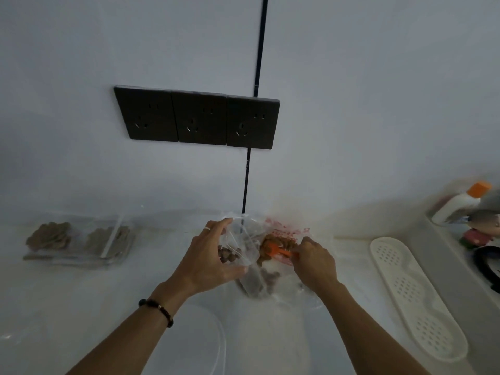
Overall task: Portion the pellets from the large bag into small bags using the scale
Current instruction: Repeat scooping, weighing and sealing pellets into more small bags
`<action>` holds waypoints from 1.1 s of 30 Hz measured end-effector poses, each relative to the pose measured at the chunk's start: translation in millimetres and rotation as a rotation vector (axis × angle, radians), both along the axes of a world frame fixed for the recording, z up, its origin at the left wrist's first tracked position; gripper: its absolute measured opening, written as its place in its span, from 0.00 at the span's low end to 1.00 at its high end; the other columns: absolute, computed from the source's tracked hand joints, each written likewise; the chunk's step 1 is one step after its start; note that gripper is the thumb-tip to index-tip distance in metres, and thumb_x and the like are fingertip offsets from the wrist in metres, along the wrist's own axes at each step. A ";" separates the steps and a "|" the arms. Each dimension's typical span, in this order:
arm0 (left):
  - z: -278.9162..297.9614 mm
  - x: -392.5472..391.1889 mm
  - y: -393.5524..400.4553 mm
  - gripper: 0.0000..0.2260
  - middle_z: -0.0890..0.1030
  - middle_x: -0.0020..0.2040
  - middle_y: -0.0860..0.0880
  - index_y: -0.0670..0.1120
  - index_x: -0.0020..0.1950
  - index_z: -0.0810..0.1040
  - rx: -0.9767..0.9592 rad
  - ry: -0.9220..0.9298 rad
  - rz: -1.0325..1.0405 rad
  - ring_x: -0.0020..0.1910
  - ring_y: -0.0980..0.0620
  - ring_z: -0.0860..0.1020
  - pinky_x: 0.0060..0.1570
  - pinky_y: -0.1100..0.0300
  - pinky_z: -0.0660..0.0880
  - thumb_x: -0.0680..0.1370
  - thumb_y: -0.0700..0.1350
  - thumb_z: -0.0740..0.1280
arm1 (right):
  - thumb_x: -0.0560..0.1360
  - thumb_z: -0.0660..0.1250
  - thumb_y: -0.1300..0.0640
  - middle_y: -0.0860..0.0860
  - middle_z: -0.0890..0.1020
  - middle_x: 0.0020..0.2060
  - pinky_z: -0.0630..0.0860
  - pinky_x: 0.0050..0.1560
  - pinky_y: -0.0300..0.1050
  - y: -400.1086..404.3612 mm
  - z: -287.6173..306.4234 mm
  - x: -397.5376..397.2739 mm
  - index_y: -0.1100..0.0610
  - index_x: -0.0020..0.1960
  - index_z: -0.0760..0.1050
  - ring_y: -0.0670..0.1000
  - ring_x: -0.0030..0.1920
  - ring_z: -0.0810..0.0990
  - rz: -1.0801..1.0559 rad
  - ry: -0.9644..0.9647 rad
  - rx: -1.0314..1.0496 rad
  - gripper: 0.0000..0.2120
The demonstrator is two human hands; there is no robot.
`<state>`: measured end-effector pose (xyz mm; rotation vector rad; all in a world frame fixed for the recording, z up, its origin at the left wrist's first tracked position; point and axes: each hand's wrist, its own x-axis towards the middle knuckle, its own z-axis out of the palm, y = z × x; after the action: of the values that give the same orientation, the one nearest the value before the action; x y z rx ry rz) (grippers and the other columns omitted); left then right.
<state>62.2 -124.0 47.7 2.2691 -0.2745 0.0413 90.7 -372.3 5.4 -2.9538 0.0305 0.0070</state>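
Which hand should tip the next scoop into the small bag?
Right. The right hand already grips the orange scoop in the large bag; the left hand holds the small bag.

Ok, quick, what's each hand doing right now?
Left hand: fingers curled round the small clear bag, holding it.
Right hand: grips the orange scoop, which sits in the pellets of the large bag.

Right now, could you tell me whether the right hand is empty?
No, the right hand holds an orange scoop dipped into the pellets in the large bag.
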 end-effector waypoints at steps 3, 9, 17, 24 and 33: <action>-2.3 0.7 2.1 0.43 0.66 0.59 0.59 0.54 0.74 0.62 -0.004 -0.007 0.006 0.63 0.60 0.67 0.44 0.76 0.66 0.64 0.56 0.79 | 0.78 0.63 0.53 0.49 0.76 0.45 0.73 0.39 0.44 9.5 -5.9 8.6 0.55 0.50 0.81 0.52 0.42 0.78 0.002 0.001 0.051 0.09; -7.3 3.4 5.1 0.45 0.67 0.59 0.58 0.55 0.74 0.61 0.003 0.000 0.001 0.61 0.59 0.69 0.49 0.69 0.72 0.62 0.62 0.77 | 0.77 0.66 0.45 0.45 0.81 0.45 0.76 0.37 0.41 25.5 -19.9 20.9 0.47 0.49 0.83 0.47 0.38 0.78 -0.017 -0.012 0.201 0.09; -2.5 6.5 -3.9 0.44 0.67 0.57 0.60 0.54 0.73 0.63 -0.029 -0.015 -0.036 0.55 0.65 0.73 0.48 0.66 0.76 0.61 0.61 0.76 | 0.78 0.66 0.50 0.49 0.78 0.46 0.71 0.40 0.43 3.7 -5.0 -5.8 0.52 0.54 0.83 0.51 0.44 0.77 -0.122 -0.028 0.359 0.10; 5.8 6.8 -17.3 0.46 0.67 0.59 0.58 0.53 0.74 0.63 -0.045 -0.034 -0.079 0.61 0.59 0.69 0.54 0.65 0.71 0.59 0.68 0.71 | 0.77 0.67 0.51 0.49 0.79 0.47 0.68 0.42 0.42 -21.0 31.5 -41.0 0.52 0.54 0.83 0.50 0.46 0.77 -0.195 -0.111 0.372 0.09; 19.7 3.9 -24.4 0.46 0.67 0.60 0.55 0.53 0.74 0.62 -0.033 -0.030 -0.116 0.61 0.56 0.69 0.57 0.57 0.73 0.60 0.64 0.73 | 0.75 0.70 0.53 0.45 0.79 0.43 0.68 0.41 0.42 -22.6 104.5 -74.0 0.51 0.50 0.85 0.47 0.42 0.77 -0.170 -0.231 0.411 0.07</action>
<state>66.1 -148.4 67.4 2.2169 -0.4178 0.0200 16.7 -394.9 109.9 -2.5147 0.2191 -0.3120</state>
